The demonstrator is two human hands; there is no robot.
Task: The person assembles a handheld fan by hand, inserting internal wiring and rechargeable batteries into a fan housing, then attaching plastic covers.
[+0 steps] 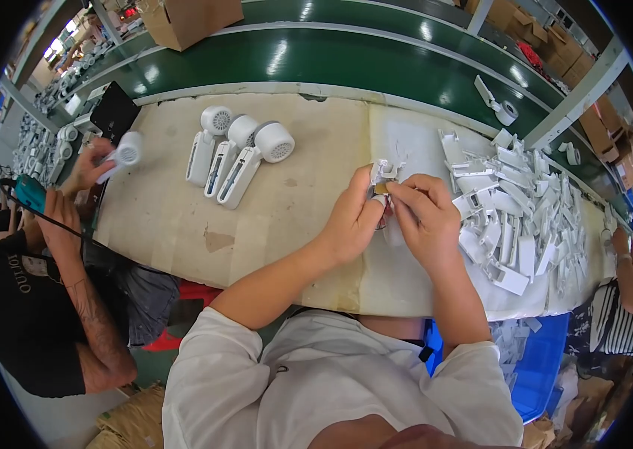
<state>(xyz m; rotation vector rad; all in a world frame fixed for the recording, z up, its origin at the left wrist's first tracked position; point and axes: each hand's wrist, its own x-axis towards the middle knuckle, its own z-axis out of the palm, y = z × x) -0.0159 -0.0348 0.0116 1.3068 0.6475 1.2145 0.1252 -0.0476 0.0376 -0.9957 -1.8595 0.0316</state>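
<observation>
Over the middle of the table, my left hand [352, 217] is closed around a small white plastic part [384, 170], which sticks up past the fingertips. Opposite it, my right hand [430, 218] has its thumb and fingers pinched at a small yellowish-brown piece [381, 188] against that part. Reddish thin wires [385, 217] show between the two hands. The fingers partly cover where the pieces meet. Left of my hands lie three white handheld devices [240, 176] with round perforated heads. To the right spreads a heap of white plastic casing parts [507, 202].
A green conveyor [331, 60] runs behind the table [294, 239], carrying a cardboard box [189, 19] and a white device [497, 105]. At left a co-worker's hands hold a white device [128, 150] and a teal tool [31, 193]. A blue bin [545, 367] stands below right.
</observation>
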